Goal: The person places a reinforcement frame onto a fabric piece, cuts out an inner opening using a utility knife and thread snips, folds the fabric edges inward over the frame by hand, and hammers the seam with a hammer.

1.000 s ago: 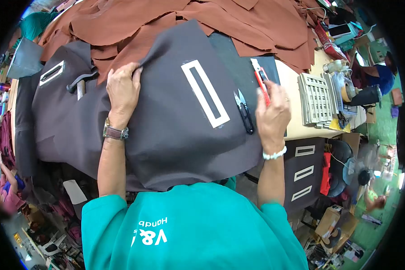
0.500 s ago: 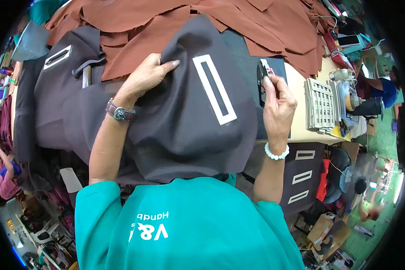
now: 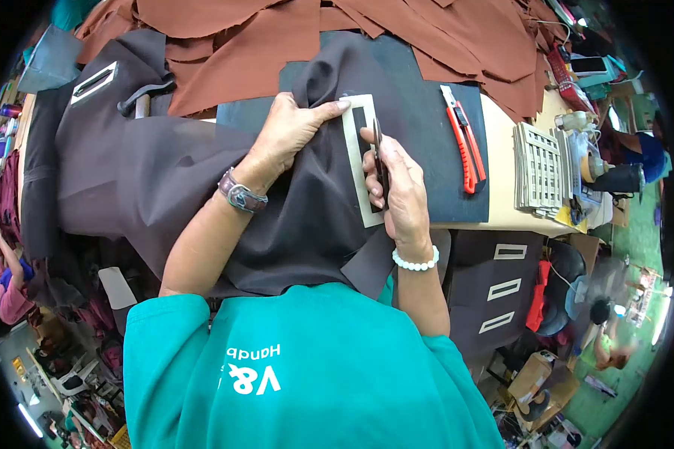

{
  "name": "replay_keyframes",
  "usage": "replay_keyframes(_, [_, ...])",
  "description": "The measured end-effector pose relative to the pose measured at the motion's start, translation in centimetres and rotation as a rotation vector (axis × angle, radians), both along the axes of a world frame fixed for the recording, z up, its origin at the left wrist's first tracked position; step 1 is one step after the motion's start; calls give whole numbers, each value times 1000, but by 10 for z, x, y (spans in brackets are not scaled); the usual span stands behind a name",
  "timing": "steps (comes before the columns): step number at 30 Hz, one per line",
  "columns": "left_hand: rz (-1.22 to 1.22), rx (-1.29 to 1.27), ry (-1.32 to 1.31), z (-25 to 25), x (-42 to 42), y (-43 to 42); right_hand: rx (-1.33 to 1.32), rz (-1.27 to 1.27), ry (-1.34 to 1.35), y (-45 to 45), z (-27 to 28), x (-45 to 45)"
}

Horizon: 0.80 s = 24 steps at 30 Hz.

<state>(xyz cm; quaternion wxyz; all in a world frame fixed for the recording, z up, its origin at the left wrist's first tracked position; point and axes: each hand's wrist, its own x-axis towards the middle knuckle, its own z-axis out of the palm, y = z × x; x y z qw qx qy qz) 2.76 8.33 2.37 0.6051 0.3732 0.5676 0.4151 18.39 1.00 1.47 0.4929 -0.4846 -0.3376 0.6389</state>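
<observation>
My left hand (image 3: 292, 133) grips a bunched fold of the dark brown material (image 3: 292, 232), its thumb at the top of a white rectangular frame (image 3: 357, 161) fixed on it. Closed around small black thread snips (image 3: 383, 161), my right hand (image 3: 404, 187) is over the frame's right side, the blades pointing up. The snips are close to the frame; whether they touch it I cannot tell. A red utility knife (image 3: 466, 142) lies on the dark cutting mat (image 3: 438, 202), right of my hands.
Reddish-brown pieces (image 3: 254, 60) cover the back of the table. A hammer (image 3: 143, 105) rests on the material at left. Stacked cream frames (image 3: 539, 168) stand at right. A dark panel with white frames (image 3: 494, 269) hangs below. Other people are at both sides.
My right hand has put down the utility knife, picked up the snips and moved left to the white frame. My left hand has moved right, pulling the dark material along and uncovering more mat.
</observation>
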Motion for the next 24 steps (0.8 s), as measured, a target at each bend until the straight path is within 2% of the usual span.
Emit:
replay_keyframes(3, [44,38,31,-14,3,-4,-12,-33,77,-6,1,2])
replay_keyframes(6, [63,7,-214,-6,10,-15,7,-52,94,-9,1,4])
replay_keyframes(9, [-80,13,-365,-3,7,-21,20,-60,65,-12,0,10])
replay_keyframes(16, [-155,72,-388,-1,9,-34,-27,-7,87,-19,6,20])
replay_keyframes(24, [-190,213,-285,0,9,-40,-14,-20,95,-20,7,23])
